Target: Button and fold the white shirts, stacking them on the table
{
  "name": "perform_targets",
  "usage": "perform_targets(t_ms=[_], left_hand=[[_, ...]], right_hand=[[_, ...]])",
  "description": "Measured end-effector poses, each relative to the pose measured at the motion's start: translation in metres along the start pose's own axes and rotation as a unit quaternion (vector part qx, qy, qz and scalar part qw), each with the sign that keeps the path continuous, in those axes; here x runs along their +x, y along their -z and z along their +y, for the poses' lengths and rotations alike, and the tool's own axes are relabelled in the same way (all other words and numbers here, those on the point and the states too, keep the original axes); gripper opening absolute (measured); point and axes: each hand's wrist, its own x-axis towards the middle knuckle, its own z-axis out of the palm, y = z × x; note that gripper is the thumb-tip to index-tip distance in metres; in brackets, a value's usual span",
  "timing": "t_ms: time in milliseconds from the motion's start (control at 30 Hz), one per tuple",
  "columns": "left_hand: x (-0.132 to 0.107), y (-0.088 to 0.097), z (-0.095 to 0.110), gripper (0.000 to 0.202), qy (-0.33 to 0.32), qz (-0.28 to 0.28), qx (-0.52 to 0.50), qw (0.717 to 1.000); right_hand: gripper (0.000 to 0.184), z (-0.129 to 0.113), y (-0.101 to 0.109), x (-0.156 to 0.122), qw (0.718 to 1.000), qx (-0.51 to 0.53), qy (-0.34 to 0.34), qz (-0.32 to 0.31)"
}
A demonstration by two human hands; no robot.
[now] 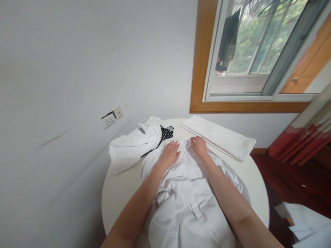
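Observation:
A large crumpled white cloth (pixel 191 193) lies over the front and middle of a round table and bulges toward me. My left hand (pixel 170 153) rests flat on the cloth's far part, palm down, fingers slightly apart. Just to the right, my right hand (pixel 199 146) is at the far edge of the same cloth, its fingers bent and closed on the fabric. What kind of cloth item it is, I cannot tell.
The round white table (pixel 117 196) stands by the wall. Bunched white cloth (pixel 134 144) and black striped fabric (pixel 167 133) lie at back left, a folded white cloth (pixel 219 134) at back right. A wall socket (pixel 108 121), a window and a red-white curtain (pixel 305 141) are beyond.

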Motion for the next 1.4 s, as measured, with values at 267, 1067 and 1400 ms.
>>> perform_targets(t_ms=[267, 1067, 1400], left_hand=[[-0.039, -0.007, 0.015, 0.049, 0.017, -0.078, -0.011, 0.997], [-0.117, 0.067, -0.049, 0.032, 0.264, 0.012, 0.142, 0.954], [-0.123, 0.062, -0.043, 0.025, 0.234, -0.005, 0.092, 0.968]], right_hand=[[0.046, -0.022, -0.016, -0.049, 0.978, 0.01, 0.122, -0.17], [0.048, 0.008, -0.023, -0.059, 0.986, -0.014, 0.129, -0.104], [0.046, 0.008, -0.024, -0.062, 0.987, -0.018, 0.131, -0.089]])
